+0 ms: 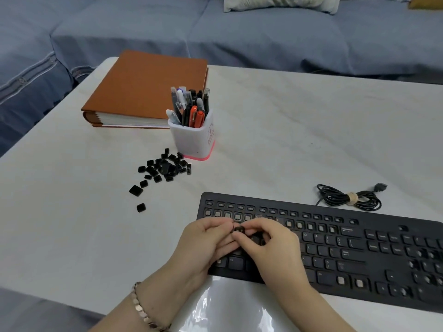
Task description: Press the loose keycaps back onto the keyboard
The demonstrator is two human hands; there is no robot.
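A heap of small loose black plastic keycaps (163, 167) lies on the white worktop (72, 212), well left of the work. The left hand (203, 240) and right hand (268, 248) meet, each grip pinching a single black keycap (239, 229) just above the flat black computer keyboard (347, 250). They seem to be orienting it. Next it needs aligning over a bare socket and pressing down squarely.

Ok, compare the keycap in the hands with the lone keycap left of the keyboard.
The held keycap is pinched between left hand and right hand above the keyboard; the lone keycap lies untouched on the table. The held keycap shows pale markings; the lone keycap shows none. Both are small, black and unmounted.
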